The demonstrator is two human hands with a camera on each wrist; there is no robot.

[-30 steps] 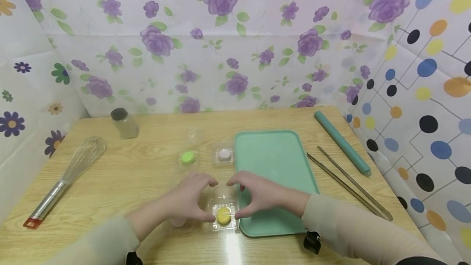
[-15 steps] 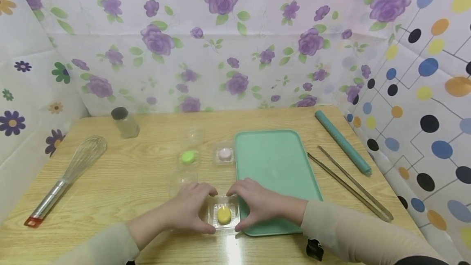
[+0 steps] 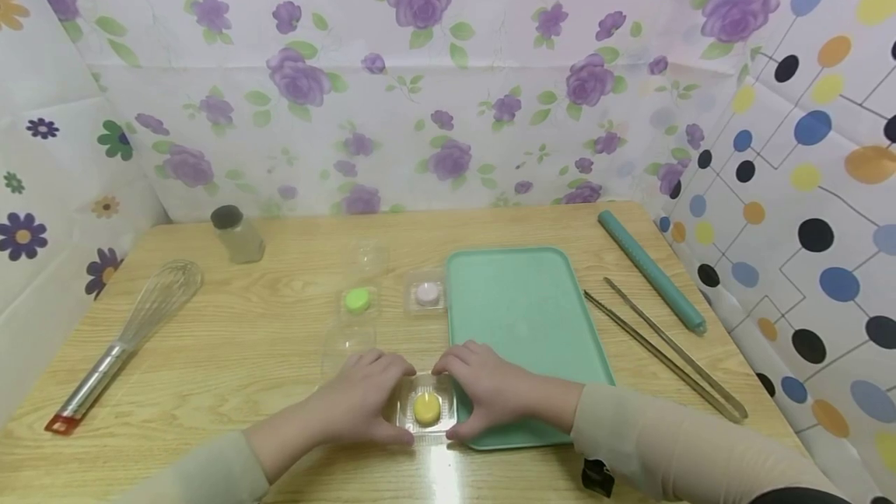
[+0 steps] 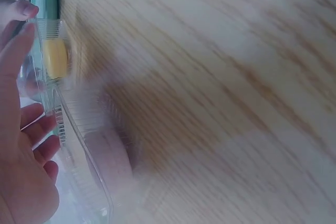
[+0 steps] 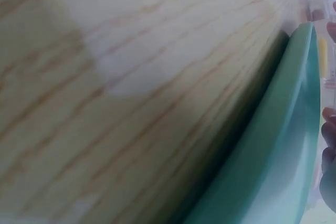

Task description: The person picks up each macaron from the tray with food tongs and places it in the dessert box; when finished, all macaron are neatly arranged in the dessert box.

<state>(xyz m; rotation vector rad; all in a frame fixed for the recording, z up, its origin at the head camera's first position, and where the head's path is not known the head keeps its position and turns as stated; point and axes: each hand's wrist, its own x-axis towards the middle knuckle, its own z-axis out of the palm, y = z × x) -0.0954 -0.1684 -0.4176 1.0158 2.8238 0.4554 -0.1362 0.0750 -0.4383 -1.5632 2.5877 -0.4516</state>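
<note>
Over on the far left, spotted a whisk (image 3: 126, 341) lying aslant on the bench (image 3: 280, 317), wires pointing away, red handle tip nearest. Next along, picked out a dark-lidded jar (image 3: 239, 238) near the back edge. Then on into the clear plastic: caught a green round piece (image 3: 357, 300) in see-through packaging, with one clear shell (image 3: 369, 257) just behind and a second clear shell (image 3: 350, 339) just in front.

Right there, saw the left hand (image 3: 360, 399) gripping the left side of a clear box (image 3: 428, 383), thumb at the near corner, fingertips at the far one! Glimpsed just beside it, in the left wrist view, a pink round piece (image 4: 107, 161) in its own clear container (image 4: 79, 142).

Dead centre, between both hands, found the yellow round piece (image 3: 427, 408) sitting inside the clear box. Could not tell lid from base there. Farther back, noted a pale lilac piece (image 3: 427, 293) in clear packaging just beside a green tray (image 3: 521, 294).

Then met the right hand (image 3: 486, 391), grasping the right side of the same box, over the tray's near left part. Past that, logged metal tongs (image 3: 672, 352) and, rightmost, a teal rolling pin (image 3: 651, 271), slanting along the bench's edge.
</note>
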